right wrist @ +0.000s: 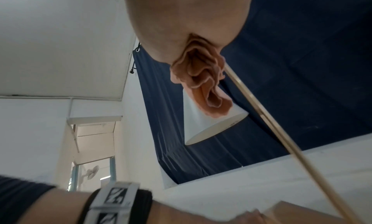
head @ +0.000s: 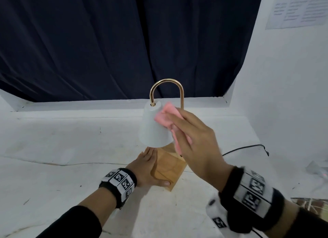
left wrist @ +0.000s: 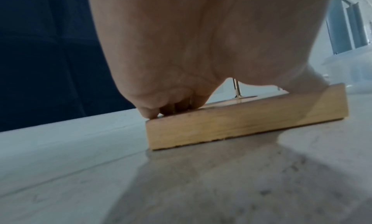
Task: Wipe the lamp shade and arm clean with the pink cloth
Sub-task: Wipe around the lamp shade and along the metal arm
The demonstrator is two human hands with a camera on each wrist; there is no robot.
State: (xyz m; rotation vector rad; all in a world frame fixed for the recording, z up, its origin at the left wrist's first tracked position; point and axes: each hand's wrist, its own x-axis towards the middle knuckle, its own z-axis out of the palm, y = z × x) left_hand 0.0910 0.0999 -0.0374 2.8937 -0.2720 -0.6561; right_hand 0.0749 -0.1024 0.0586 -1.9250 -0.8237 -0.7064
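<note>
A lamp stands on the white table: white cone shade, curved gold arm, square wooden base. My right hand holds the bunched pink cloth and presses it against the shade's upper right side, with a tail of cloth hanging below the palm. In the right wrist view the cloth lies on the shade beside the gold rod. My left hand rests on the base's left side, fingers and thumb spread and pressing down on the base.
A black cable trails over the table to the right of the lamp. A dark blue curtain hangs behind. A white wall with a printed sheet closes the right side. Clear plastic clutter lies at the right edge.
</note>
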